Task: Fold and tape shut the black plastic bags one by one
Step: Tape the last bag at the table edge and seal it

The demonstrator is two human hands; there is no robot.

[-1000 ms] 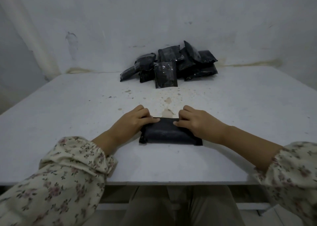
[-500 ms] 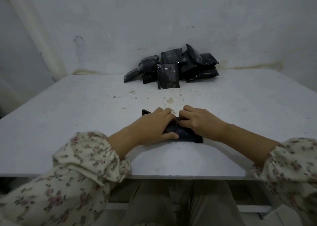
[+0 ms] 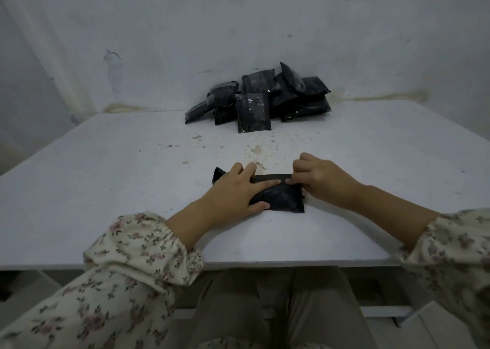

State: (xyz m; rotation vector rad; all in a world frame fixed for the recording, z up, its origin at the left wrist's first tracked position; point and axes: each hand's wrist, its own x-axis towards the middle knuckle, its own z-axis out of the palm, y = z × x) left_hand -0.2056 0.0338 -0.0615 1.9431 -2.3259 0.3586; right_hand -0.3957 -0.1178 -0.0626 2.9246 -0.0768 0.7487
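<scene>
Bag of black plastic [image 3: 283,199], small and flat, lay near the front edge of the white table [image 3: 106,189], long axis left to right, under both hands. The left hand [image 3: 236,189] pressed straight fingers along its folded strip [image 3: 273,176]; the right hand [image 3: 323,179] pinched the right end of the strip. A heap [image 3: 254,110] of perhaps nine similar black bags lay by the wall.

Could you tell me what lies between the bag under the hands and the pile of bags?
The head view shows only white tabletop flecked with brownish stains between the black plastic bag and the far pile of black bags.
</scene>
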